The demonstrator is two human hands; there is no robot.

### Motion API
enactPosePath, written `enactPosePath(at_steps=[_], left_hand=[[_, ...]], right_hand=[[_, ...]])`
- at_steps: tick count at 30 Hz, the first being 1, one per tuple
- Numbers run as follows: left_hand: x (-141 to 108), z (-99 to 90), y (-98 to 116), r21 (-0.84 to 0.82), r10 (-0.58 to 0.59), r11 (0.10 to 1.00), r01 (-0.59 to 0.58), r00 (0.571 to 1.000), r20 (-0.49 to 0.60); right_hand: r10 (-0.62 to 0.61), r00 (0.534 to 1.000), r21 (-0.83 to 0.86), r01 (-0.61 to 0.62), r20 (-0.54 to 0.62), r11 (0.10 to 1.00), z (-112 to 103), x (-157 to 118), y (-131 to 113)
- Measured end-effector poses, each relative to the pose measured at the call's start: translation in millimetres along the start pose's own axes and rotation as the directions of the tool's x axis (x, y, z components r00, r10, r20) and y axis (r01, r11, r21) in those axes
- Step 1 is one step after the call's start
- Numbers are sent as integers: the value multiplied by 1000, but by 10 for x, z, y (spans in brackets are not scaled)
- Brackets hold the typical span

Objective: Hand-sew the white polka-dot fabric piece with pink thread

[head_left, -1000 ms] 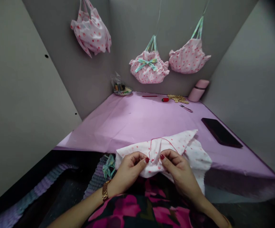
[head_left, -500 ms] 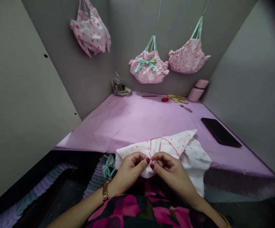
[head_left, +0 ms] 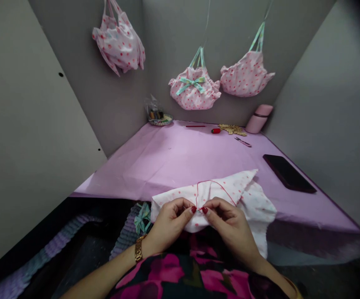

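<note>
Head view: the left hand pinches the dotted white cloth between thumb and forefinger. Just beside it, the right hand pinches the red thread, fingertips pressed together. The cloth overhangs the lilac table's front edge.

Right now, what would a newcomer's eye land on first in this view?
Likely the three dotted pink cloth pieces hanging against the grey walls, the middle one bearing a mint bow. Next, low in the centre, red thread arcs over white dotted fabric, where the left hand and right hand pinch close together.
</note>
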State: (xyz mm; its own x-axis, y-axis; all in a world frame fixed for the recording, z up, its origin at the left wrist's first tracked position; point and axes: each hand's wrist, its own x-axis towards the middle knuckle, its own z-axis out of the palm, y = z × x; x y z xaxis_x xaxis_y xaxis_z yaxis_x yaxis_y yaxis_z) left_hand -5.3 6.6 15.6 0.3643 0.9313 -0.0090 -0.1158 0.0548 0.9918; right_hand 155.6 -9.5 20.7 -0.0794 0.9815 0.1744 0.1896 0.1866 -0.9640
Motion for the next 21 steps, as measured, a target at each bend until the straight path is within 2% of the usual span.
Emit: enactPosePath(at_steps=[6, 12, 17, 21], left_hand=[[8, -4, -8, 3, 7, 1000, -7, 1000, -28], [8, -6, -13, -11, -4, 1000, 4, 1000, -29], [20, 0, -19, -33, -5, 999, 4, 999, -35], [21, 12, -9, -77, -17, 997, 17, 1000, -3]], right_hand=[[128, 991, 270, -116, -27, 956, -20, 12, 33], [163, 982, 424, -111, -90, 899, -16, 22, 17], [151, 984, 341, -112, -92, 933, -38, 47, 59], [74, 997, 115, -76, 22, 990, -70, 122, 14]])
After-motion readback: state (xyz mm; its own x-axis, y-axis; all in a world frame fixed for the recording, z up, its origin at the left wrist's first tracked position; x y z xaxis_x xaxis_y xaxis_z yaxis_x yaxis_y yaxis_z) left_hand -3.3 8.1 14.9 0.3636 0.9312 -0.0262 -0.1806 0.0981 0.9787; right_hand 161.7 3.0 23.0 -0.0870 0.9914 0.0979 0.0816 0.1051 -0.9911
